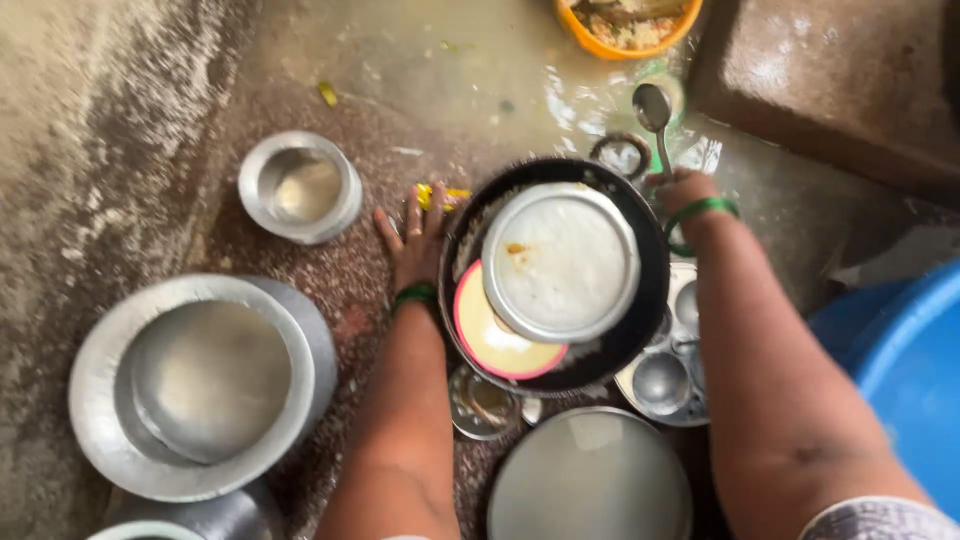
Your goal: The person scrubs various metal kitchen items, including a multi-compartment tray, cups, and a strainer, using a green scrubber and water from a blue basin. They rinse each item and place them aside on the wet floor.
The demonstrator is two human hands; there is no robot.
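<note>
Your left hand (418,240) spread flat on the wet floor (150,120) just left of the black pan (640,310), your right hand (685,192) at the pan's far right rim, grip hidden, steel plate (560,262) and pink plate (490,340) inside the pan, steel pots (300,185) left

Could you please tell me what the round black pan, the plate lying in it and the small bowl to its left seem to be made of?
The round black pan looks like dark, matte metal, possibly iron; no shine shows. The round silver plate in it looks like steel: grey, gleaming rim, its face filmed white. The small silver bowl looks like steel or aluminium, with dull reflections inside.
</note>
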